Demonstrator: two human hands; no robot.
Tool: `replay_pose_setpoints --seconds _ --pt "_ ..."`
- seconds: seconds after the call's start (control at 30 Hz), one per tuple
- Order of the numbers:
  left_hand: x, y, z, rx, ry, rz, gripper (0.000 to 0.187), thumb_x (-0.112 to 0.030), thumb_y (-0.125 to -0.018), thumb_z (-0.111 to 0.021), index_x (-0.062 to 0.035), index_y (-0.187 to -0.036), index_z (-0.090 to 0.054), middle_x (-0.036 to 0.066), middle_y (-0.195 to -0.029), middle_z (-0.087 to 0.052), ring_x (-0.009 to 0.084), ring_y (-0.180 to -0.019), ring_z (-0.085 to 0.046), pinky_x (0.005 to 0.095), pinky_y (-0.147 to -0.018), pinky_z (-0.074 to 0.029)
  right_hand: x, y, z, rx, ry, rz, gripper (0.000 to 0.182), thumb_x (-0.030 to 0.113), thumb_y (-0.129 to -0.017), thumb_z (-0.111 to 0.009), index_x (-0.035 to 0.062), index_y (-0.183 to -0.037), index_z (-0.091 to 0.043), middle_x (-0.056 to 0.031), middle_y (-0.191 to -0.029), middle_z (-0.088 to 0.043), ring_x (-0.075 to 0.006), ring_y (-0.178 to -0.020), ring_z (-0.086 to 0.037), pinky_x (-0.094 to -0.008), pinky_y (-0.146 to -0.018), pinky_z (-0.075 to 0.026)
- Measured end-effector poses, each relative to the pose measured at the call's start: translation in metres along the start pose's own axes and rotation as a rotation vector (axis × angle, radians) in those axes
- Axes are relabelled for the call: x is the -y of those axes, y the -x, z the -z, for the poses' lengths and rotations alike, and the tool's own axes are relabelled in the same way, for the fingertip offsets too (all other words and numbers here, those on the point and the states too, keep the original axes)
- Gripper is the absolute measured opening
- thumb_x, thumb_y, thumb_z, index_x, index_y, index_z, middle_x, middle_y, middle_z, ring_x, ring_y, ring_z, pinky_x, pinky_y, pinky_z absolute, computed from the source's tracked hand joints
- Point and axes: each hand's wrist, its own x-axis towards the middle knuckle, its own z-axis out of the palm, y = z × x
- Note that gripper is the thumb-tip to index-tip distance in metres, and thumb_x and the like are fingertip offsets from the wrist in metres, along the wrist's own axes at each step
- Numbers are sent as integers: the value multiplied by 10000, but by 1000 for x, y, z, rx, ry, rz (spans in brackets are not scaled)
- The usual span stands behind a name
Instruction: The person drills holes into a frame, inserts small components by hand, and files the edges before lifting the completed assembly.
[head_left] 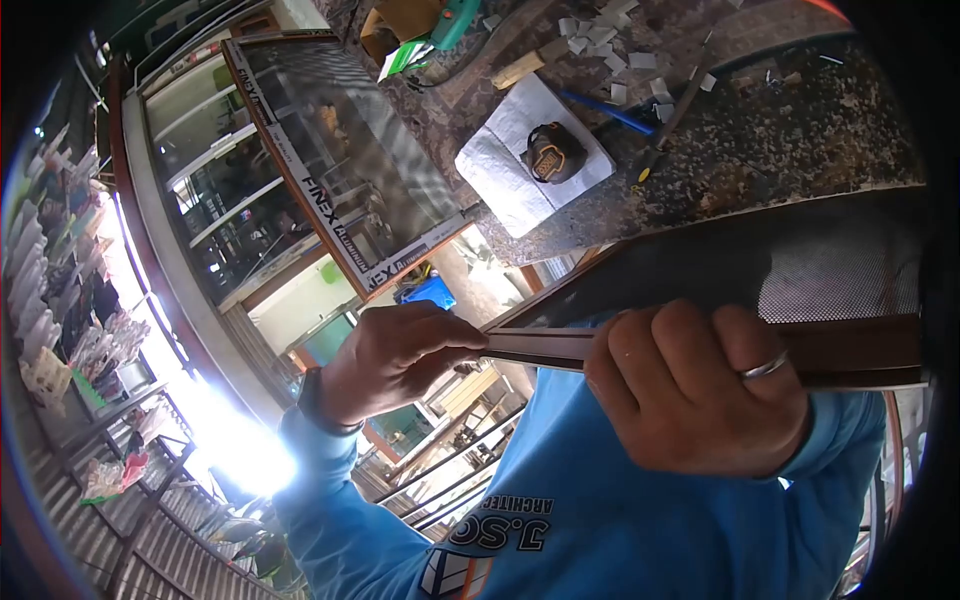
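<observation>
A black-and-orange tape measure (555,153) rests on white paper (498,178) near a blue pen (609,113).

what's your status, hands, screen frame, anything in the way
Left hand pinching screen frame at one end. Right hand wrapped around it. Tape measure on paper, apart; nothing visibly in the way.

- Tape strip (322,198) along edge of framed panel (345,130): bold "FINEX", followed by "ALUMINUM"; brand repeats along strip.
- Lower edge of same panel: partial repeat, "ALUMINUM" incomplete.
- Blue shirt (640,530): "J.SC" and "ARCHITEC", upside down in view, remainder cut off.
- Tape measure (553,153): label too small to read.
</observation>
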Motion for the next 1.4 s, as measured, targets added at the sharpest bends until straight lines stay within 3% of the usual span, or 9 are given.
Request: replay_pose_setpoints --seconds 0.03,0.53,0.63,0.83,1.13,1.4 --pt "4 -1 -1 -9 36 -11 127 -70 -934 -817 -40 -1046 -765 91 -948 -793 231 -817 -786 351 -683 -629 -1 1 0 9 0 11 85 171 -766 -703 153 -723 -631 28 -735 -554 -108 -718 -559 -303 -740 -392" --pt "7 -7 3 113 163 104 111 -9 -947 -802 -42 -1050 -776 96 -957 -785 248 -877 -796 355 -750 -638 0 -3 4 38 -14 -1 90 143 -784 -699 143 -717 -638 23 -724 -558 -111 -713 -580 -306 -722 -388" --pt "2 -7 2 64 57 6 158 32 -915 -801 -43 -1053 -778 106 -983 -792 252 -871 -791 354 -737 -636 3 -1 0 -1 16 -1 81 142 -782 -697 143 -718 -646 20 -719 -564 -108 -712 -588 -307 -720 -386" --pt "16 1 5 99 -151 -276 182 -26 -915 -771 -36 -1096 -765 141 -1051 -790 299 -931 -789 375 -751 -678 -1 2 -11 -110 88 61 105 168 -777 -697 155 -687 -644 25 -661 -559 -90 -684 -590 -305 -718 -386" --pt "18 -2 2 87 -173 -330 156 -39 -928 -756 -21 -1083 -762 136 -1057 -793 286 -926 -793 369 -749 -688 -6 4 -18 -192 123 131 145 182 -764 -700 178 -638 -629 40 -608 -553 -71 -639 -561 -300 -721 -383" --pt "5 -15 12 191 -149 -137 229 17 -872 -793 -81 -1078 -774 69 -1060 -801 244 -880 -779 344 -710 -647 -7 3 -19 -195 116 131 151 186 -736 -695 172 -615 -605 31 -609 -533 -78 -634 -551 -298 -719 -370"
